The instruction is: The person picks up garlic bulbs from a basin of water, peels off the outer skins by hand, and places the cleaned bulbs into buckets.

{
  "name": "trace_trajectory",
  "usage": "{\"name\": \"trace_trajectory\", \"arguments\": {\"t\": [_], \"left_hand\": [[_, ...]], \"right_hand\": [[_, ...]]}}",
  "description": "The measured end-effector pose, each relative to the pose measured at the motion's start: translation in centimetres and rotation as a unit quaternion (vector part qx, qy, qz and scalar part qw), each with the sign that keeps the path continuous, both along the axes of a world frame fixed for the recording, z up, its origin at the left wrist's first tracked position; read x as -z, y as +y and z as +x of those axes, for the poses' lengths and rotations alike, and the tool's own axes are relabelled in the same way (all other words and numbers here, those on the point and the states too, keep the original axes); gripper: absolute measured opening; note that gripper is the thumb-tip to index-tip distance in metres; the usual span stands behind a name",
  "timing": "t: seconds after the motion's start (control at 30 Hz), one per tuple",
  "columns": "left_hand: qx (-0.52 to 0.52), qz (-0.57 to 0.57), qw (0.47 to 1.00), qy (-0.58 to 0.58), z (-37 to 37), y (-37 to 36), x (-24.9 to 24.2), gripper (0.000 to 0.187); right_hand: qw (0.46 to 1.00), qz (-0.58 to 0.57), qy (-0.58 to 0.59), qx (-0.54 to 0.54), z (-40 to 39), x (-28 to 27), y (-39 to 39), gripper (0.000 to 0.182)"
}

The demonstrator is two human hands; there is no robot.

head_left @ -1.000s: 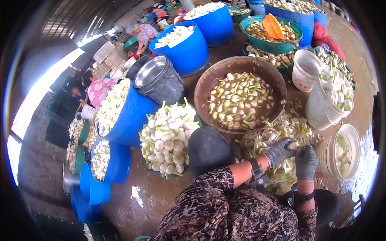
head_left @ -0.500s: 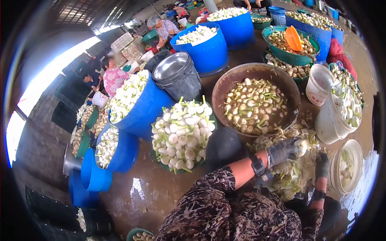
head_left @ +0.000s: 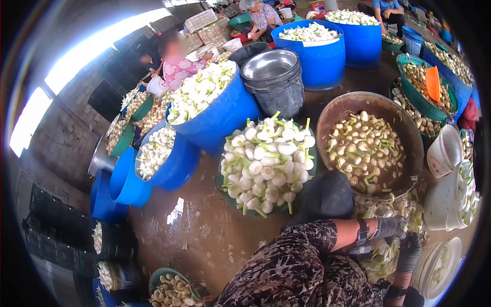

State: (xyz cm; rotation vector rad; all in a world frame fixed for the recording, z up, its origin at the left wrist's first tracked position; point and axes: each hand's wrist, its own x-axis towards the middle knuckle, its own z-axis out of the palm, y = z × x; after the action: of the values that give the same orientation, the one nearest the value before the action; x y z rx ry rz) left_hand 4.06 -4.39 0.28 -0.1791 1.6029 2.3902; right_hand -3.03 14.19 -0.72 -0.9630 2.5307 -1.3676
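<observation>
Brown, the garlic-filled basin [head_left: 412,140] sat near your gloved left hand [head_left: 389,227] and right hand [head_left: 409,254], probably for easy reach, though I couldn't tell what either held.

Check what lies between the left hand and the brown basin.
Leafy scraps lie between the left hand and brown basin; head view shows it.
</observation>
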Motion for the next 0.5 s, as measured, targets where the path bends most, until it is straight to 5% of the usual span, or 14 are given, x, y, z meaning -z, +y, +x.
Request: {"name": "trace_trajectory", "arguments": {"t": [0.17, 0.23, 0.27, 0.3, 0.33, 0.37, 0.4, 0.47, 0.5], "left_hand": [[0.004, 0.005, 1.0, -0.016, 1.1, -1.8, 0.1, 0.072], [-0.01, 0.049, 0.999, -0.021, 1.6, -2.1, -0.1, 0.073], [-0.009, 0.05, 0.998, -0.023, 1.6, -2.3, 0.4, 0.073], [-0.024, 0.053, 0.998, 0.02, 1.3, -2.6, 1.3, 0.069], [-0.033, 0.062, 0.996, 0.06, 1.7, -2.4, 0.7, 0.064], [-0.105, 0.056, 0.993, 0.022, 2.4, -2.4, 0.9, 0.054], [-0.12, 0.125, 0.985, 0.023, 1.8, -2.4, 3.4, 0.046], [-0.062, 0.015, 0.991, 0.117, 2.0, -4.1, 0.2, 0.032], [-0.037, -0.142, 0.979, 0.141, 1.5, -4.7, 0.3, 0.029]], "right_hand": [[0.994, 0.0, -0.099, -0.038, -1.6, 3.0, -1.6, 0.02], [0.923, -0.249, -0.283, 0.078, -2.8, 7.1, -2.2, 0.03], [0.922, -0.249, -0.284, 0.081, -5.3, 8.9, -2.4, 0.03], [0.989, -0.115, -0.094, 0.012, -8.8, 11.2, -2.2, 0.026], [0.993, 0.034, 0.096, -0.052, -9.2, 11.2, -1.8, 0.023], [0.983, 0.052, 0.172, -0.023, -9.8, 11.6, -0.7, 0.026], [0.989, 0.114, 0.048, 0.084, -3.7, 0.7, -3.3, 0.025], [0.982, 0.127, 0.125, 0.059, -3.7, -0.5, -2.0, 0.025], [0.975, 0.15, 0.132, 0.101, -2.6, -2.7, -2.1, 0.031]]}}
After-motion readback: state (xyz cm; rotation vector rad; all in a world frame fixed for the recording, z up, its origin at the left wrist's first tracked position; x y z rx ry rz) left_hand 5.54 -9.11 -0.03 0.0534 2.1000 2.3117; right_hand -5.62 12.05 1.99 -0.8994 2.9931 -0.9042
